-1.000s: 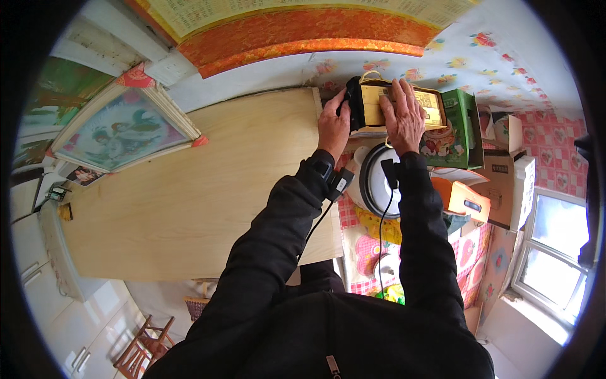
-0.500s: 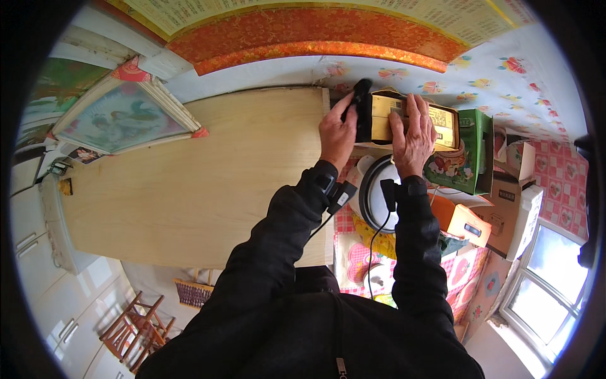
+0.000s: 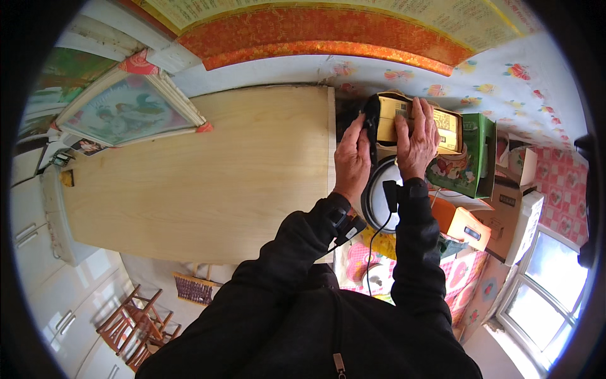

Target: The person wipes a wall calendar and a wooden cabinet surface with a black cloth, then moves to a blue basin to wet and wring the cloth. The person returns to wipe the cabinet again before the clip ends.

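Note:
Close to the back wall, a yellow carton [image 3: 447,128] sits inside a brown open-topped box. My right hand [image 3: 416,144] lies on the carton, thumb apart and fingers stretched over its top. Beside the box's left end, my left hand [image 3: 352,161] pinches a black, soft-looking thing [image 3: 371,120], its exact kind unclear. That black thing stands against the end of the box. Just below the hands is a round white-lidded pot [image 3: 380,196] with a dark rim, partly covered by my right wrist.
A large pale wooden board [image 3: 208,183] spans the left side. Right of the carton stand a green box [image 3: 470,158], an orange box [image 3: 464,224] and a brown cardboard box [image 3: 505,208]. A framed picture [image 3: 129,110] leans at the far left; a wooden chair [image 3: 136,325] stands below.
My left hand has shifted slightly right and down, and the black thing now lies nearer the box's end. My right hand stays on the carton. The view has moved a little.

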{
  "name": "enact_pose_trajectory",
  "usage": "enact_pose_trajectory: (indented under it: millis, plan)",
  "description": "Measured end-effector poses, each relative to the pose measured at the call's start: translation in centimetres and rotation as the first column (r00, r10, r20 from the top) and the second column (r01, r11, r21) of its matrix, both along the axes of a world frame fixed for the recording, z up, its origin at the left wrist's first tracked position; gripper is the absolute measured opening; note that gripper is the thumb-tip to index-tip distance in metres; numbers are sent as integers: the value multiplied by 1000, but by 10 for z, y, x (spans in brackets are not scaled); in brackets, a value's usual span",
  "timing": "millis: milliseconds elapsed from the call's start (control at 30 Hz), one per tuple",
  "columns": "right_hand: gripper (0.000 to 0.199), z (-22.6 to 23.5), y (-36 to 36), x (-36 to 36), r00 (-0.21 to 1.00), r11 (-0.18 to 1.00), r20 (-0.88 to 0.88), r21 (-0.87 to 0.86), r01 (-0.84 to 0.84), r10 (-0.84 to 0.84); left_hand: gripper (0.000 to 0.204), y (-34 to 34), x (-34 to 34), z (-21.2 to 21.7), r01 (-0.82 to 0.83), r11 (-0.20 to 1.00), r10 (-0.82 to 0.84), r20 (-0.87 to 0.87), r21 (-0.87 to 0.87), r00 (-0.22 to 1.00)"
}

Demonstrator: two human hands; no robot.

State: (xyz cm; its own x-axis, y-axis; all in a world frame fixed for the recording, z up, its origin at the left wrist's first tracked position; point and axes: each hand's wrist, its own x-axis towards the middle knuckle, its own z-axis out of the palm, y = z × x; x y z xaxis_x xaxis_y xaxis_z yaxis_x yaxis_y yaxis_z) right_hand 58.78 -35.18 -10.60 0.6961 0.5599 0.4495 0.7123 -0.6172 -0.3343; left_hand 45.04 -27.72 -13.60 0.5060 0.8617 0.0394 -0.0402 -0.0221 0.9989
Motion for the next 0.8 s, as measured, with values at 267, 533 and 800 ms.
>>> enact_pose_trajectory:
  millis: [267, 533, 800]
  plan:
    - [58, -2, 0, 0, 1000, 1000, 23, -28, 12, -12, 33, 36, 30, -39, -10, 996, 4, -62, -92, 998]
    - [59, -2, 2, -3, 999, 1000, 20, 6, 29, -29, 34, -25, -13, -118, -66, 967, -19, -330, -245, 944]
    - [60, -4, -3, -3, 1000, 1000, 23, 8, 12, -12, 29, 1, -34, -72, -150, 982, 120, -235, -114, 965]
